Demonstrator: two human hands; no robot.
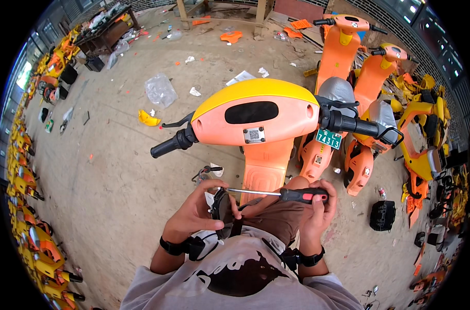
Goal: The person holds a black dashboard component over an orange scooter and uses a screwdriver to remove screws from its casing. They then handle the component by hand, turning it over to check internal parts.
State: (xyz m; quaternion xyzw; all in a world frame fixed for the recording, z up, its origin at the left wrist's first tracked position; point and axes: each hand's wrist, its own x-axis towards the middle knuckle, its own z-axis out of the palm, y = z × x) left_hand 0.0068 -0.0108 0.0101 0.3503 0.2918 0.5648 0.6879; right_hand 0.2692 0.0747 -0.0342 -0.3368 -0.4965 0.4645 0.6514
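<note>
My left hand (192, 213) is closed around a small dark part (223, 205) with a black rim and a pale patch on its side; its exact kind I cannot make out. My right hand (317, 214) grips a screwdriver (297, 195) by its black and red handle. The metal shaft points left, and its tip reaches the upper edge of the dark part; whether it touches is too small to tell. Just beyond my hands stands an orange scooter (266, 165) with a yellow-topped handlebar cover (255, 93) and black grips.
More orange scooters (338, 57) stand at the right. A row of yellow and orange scooters (43, 248) lines the left. A black basket (382, 215) lies on the floor at right. Clear plastic (160, 90) and a yellow piece (148, 118) litter the floor; a dark table (108, 33) stands far left.
</note>
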